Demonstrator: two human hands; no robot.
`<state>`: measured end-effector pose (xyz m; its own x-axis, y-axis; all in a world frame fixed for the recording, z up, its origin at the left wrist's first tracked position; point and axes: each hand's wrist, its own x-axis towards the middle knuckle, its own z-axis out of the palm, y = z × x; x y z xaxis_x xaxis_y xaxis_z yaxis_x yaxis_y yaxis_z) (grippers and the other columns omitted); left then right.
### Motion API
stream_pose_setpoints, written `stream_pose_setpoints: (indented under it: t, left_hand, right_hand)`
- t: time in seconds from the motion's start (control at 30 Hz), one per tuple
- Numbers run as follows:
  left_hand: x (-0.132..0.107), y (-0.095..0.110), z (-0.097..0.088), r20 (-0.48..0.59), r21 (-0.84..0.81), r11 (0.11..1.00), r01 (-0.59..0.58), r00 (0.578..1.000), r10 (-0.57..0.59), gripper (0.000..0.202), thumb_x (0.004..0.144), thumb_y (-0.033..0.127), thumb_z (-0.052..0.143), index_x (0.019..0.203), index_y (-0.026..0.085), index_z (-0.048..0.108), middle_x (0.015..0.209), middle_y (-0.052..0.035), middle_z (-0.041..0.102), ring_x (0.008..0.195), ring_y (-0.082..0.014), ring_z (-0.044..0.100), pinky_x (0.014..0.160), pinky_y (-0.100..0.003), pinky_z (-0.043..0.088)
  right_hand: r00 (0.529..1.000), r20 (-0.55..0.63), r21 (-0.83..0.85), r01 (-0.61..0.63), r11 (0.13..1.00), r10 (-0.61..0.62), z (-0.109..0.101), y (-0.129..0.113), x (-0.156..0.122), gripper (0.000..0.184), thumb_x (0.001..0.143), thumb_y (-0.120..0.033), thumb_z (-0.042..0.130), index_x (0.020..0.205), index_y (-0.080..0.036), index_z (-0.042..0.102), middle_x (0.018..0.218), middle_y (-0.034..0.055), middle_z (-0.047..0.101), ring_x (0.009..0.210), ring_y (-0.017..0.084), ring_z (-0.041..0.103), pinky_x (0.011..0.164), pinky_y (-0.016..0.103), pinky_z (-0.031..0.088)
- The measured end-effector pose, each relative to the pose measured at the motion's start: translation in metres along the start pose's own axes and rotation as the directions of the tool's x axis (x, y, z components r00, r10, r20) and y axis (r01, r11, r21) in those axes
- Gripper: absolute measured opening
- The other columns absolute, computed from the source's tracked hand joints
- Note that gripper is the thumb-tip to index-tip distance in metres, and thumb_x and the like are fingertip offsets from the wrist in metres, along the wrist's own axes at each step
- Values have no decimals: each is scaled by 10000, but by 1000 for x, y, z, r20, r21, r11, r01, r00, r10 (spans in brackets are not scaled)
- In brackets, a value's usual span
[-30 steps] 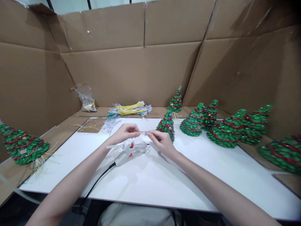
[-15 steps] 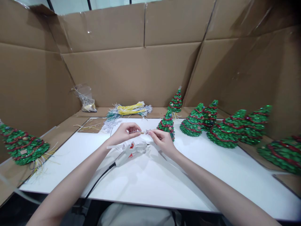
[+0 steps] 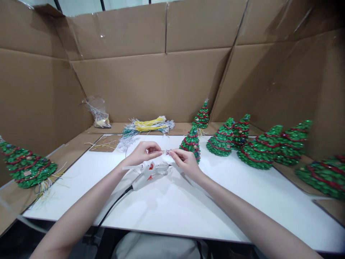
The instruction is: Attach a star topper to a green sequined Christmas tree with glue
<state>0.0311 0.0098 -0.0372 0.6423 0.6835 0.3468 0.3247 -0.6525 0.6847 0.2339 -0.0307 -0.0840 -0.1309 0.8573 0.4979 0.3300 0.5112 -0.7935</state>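
Above the middle of the white table, my left hand [image 3: 145, 151] pinches a thin wired piece, likely an LED with its leads; its tip points right. My right hand [image 3: 186, 161] pinches a small clear star [image 3: 168, 152] between thumb and forefinger. The wired piece's tip meets the star; whether it sits inside I cannot tell. Just below both hands a white glue gun [image 3: 147, 172] stands on the table, nozzle to the right. Behind my right hand is a green Christmas tree [image 3: 190, 142] with red garland.
Several more trees [image 3: 258, 149] line the right side, with one tree [image 3: 28, 165] at the left. Bundled wires [image 3: 151, 125] lie at the back, near clear plastic pieces [image 3: 126, 143] and a plastic bag [image 3: 98, 113]. The gun's black cord [image 3: 114, 205] crosses the front edge. Cardboard walls [image 3: 129, 86] surround the table.
The star and the wired piece's tip have come slightly closer together, and the star has turned a little. My hands have hardly moved; the glue gun stays put.
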Motion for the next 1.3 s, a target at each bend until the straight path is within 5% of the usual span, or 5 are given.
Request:
stream_pose_setpoints:
  t: [0.53, 1.3]
  left_hand:
    - [-1, 3, -2, 36, -53, 998, 13, 999, -11, 289, 836, 397, 581, 805, 122, 665, 735, -42, 632, 689, -131, 543, 605, -215, 389]
    - [1, -1, -2, 42, -2, 999, -33, 999, 33, 261, 846, 362, 569, 774, 124, 649, 716, -35, 625, 670, -127, 540, 605, -218, 388]
  right_hand:
    - [999, 53, 16, 3, 1000, -4, 2, -1, 0, 393, 885, -430, 479, 711, -135, 672, 556, -6, 448, 528, 109, 358, 477, 238, 272]
    - [996, 62, -122, 65, 990, -57, 0, -1, 0, 444, 884, -469, 464, 734, -137, 718, 606, 30, 605, 563, 159, 512, 503, 243, 353]
